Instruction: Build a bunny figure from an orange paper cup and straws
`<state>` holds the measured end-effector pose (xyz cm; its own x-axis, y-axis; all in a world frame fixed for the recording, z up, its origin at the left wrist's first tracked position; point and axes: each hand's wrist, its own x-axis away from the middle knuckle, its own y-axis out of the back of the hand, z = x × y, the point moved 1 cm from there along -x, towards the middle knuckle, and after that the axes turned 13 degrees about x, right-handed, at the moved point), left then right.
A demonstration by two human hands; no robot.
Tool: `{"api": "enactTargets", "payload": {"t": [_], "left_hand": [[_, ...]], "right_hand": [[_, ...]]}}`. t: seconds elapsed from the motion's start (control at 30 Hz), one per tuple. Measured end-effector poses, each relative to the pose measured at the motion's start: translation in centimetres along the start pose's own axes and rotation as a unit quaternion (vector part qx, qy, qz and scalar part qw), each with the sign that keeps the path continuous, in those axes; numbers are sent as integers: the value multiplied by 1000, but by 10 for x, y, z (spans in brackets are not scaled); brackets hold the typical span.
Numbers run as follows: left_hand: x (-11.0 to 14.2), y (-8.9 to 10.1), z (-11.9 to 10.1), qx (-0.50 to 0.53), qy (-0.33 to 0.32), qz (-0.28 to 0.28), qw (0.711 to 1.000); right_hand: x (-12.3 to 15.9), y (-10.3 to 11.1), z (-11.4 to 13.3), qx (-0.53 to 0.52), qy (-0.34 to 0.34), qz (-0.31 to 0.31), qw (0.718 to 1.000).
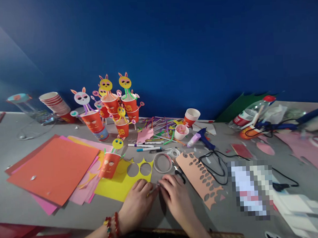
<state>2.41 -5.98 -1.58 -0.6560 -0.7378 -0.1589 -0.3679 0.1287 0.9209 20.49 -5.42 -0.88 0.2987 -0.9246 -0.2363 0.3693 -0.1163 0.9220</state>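
My left hand (138, 203), with red bead bracelets at the wrist, rests low over the grey table with its fingers bent inward. Fingertip to fingertip with it is my right hand (176, 196), also curled. Between the fingertips is something small that I cannot make out. Yellow paper (113, 189) with round holes lies partly behind my left hand. Just beyond my right hand are scissors (179, 172) and a roll of clear tape (162, 163). A peach paper sheet (197, 177) full of oval cutouts lies to the right. An orange paper cup (110, 165) with a yellow bunny head stands on the yellow paper.
Orange and pink paper sheets (58, 169) are stacked at left. Several bunny cups (93, 121) stand behind, near stacked cups (55, 104). Markers (149, 149), a glue stick (193, 140) and a blue glue gun (207, 140) with a looping black cord lie at the back. A bottle (249, 113) is at right.
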Motion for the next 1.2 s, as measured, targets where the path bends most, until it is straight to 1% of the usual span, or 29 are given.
{"api": "enactTargets", "payload": {"t": [0.13,0.23,0.33,0.4,0.5,0.57,0.63,0.7,0.8,1.0,1.07,1.2], "left_hand": [[1,-3,0,14,13,-5,1000],[0,-3,-1,24,18,-16,999],[-1,-1,0,36,10,-35,999],[0,0,1,63,-3,-50,997],[0,3,5,135,-5,-97,986],[-1,4,7,187,22,-143,972],[-5,7,7,236,62,-173,954],[-12,10,5,292,97,-172,936],[-21,15,-1,378,129,-148,905],[-28,15,-8,460,160,-144,861],[-27,14,-8,476,159,-142,853],[-25,11,-6,480,150,-138,853]], "right_hand": [[0,-6,2,2,-8,-16,1000],[-1,-11,2,10,-9,-12,1000],[-2,-14,1,21,-13,-13,1000],[-2,-14,1,22,-13,-21,999],[-1,-14,1,2,-4,-42,999],[-1,-11,1,-36,-6,-59,998],[-1,-6,1,-93,-19,-75,993],[-1,0,2,-150,-37,-88,984],[-2,7,5,-203,-58,-97,973],[2,9,3,-230,-79,-114,963],[4,8,2,-235,-87,-122,960],[8,8,3,-230,-74,-129,962]]}}
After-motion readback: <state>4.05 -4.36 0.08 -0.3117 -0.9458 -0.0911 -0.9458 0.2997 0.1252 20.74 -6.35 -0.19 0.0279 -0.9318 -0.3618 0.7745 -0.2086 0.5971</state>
